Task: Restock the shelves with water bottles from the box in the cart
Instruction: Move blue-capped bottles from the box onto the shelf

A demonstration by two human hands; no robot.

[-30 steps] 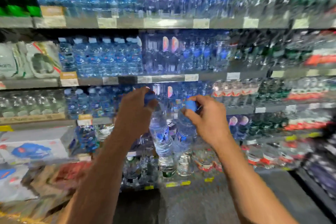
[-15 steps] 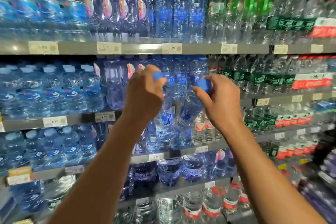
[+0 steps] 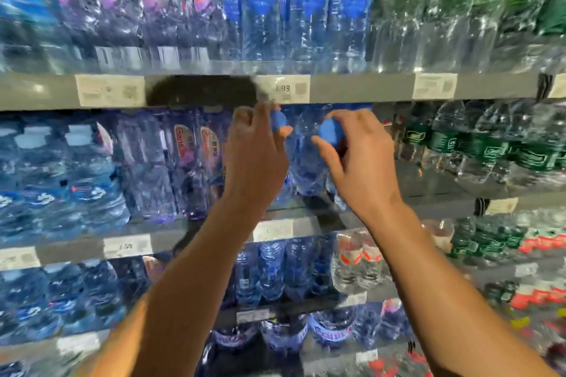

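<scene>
Each of my hands holds a clear water bottle by its blue cap, right at the second shelf from the top. My left hand (image 3: 255,156) pinches the cap of the left bottle (image 3: 278,122), whose body is mostly hidden behind the hand. My right hand (image 3: 356,159) grips the cap of the right bottle (image 3: 306,159), whose body tilts in over the shelf board (image 3: 444,184). Both bottles sit just under the grey shelf rail (image 3: 352,87) above. The cart and box are out of view.
Rows of blue-labelled water bottles (image 3: 269,3) fill the top shelf; pink-labelled ones (image 3: 183,147) stand left of my hands. Green-labelled bottles (image 3: 477,150) stand on the right, leaving bare shelf beside my right hand. Lower shelves (image 3: 275,229) hold more bottles.
Both hands have carried the two bottles upward and forward from the lower shelves to the second shelf from the top. The view has moved closer to the shelving.
</scene>
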